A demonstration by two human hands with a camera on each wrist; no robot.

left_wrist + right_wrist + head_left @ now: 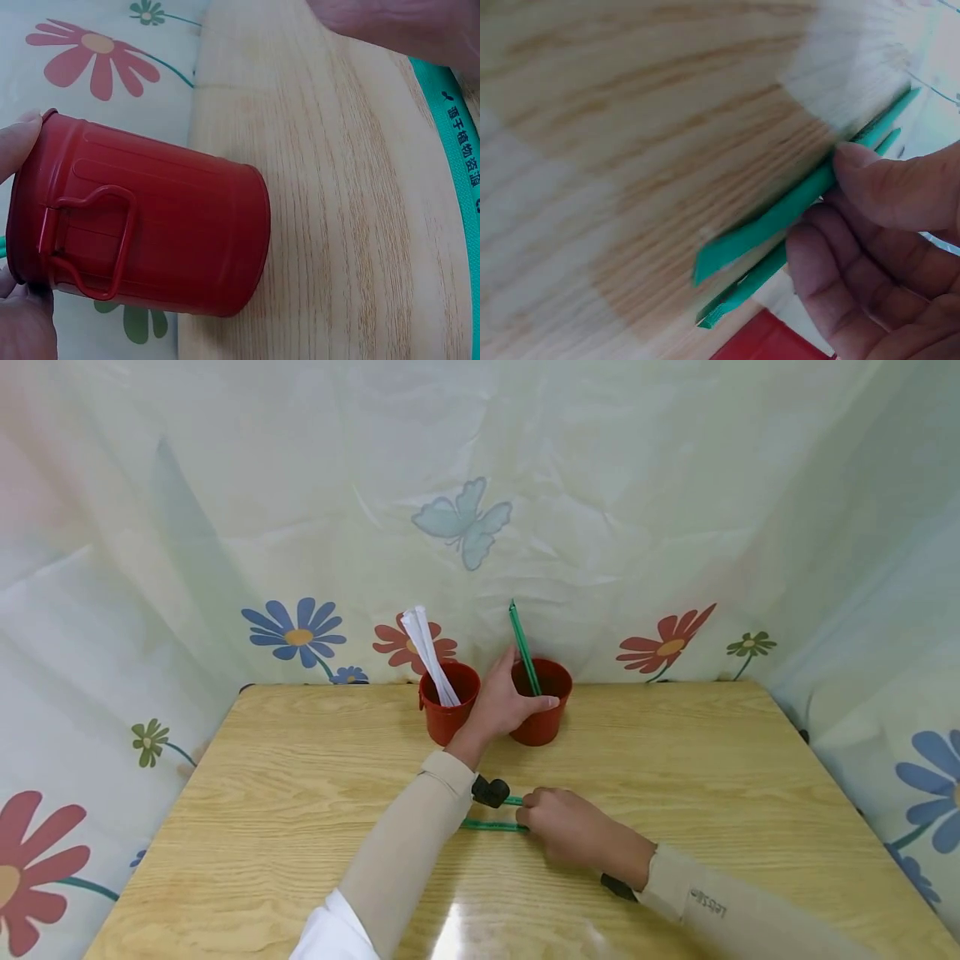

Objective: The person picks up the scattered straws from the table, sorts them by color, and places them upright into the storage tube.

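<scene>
My left hand grips the right-hand red bucket round its rim, thumb on the near side. In the left wrist view this bucket shows a wire handle on its side. Green paper-wrapped straws stand in it, leaning left. Lower down, my right hand is at two green wrapped straws lying on the table. In the right wrist view, its thumb and fingers pinch the upper green straw, while the other straw lies close beside the fingertips.
Left of the gripped bucket stands a second red bucket with several white-wrapped straws in it. The wooden table ends at a flower-printed curtain behind the buckets. My left forearm crosses over part of the table straws.
</scene>
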